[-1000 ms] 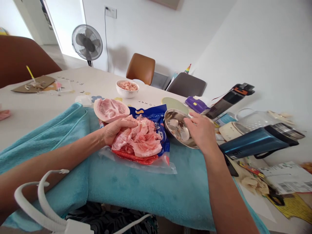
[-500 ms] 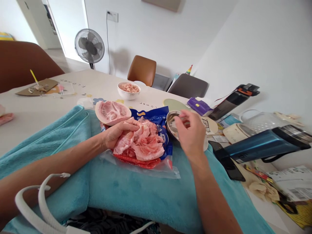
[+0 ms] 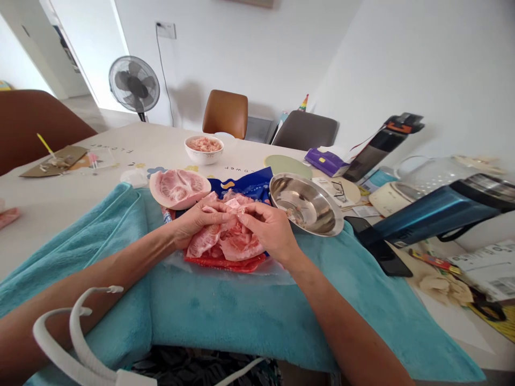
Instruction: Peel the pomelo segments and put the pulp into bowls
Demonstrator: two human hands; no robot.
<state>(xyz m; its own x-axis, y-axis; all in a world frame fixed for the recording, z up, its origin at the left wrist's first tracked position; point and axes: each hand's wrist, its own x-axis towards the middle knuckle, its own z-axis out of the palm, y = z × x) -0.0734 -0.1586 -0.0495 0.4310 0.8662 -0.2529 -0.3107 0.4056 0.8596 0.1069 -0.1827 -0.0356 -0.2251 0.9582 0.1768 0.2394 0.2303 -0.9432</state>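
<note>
A pile of pink pomelo segments (image 3: 231, 244) lies on a blue and red plastic bag (image 3: 249, 187) spread over a teal towel (image 3: 241, 316). My left hand (image 3: 197, 220) curls over the pile's left side and grips a segment. From the right, my right hand (image 3: 267, 228) pinches the same piece, its fingertips meeting the left hand's. Behind the left hand lies a pomelo half (image 3: 179, 187), cut face up. Just right of my right hand stands a steel bowl (image 3: 306, 203) with a few scraps inside.
A white bowl of pomelo flesh (image 3: 203, 148) sits further back on the table (image 3: 60, 187). At the right lie a dark phone (image 3: 378, 246), a blue flask (image 3: 438, 214) on its side, a purple packet (image 3: 325, 161) and papers. Chairs and a fan (image 3: 134, 86) stand behind.
My right hand left the steel bowl and came left onto the pomelo pile, meeting my left hand. The left hand stayed on the pile.
</note>
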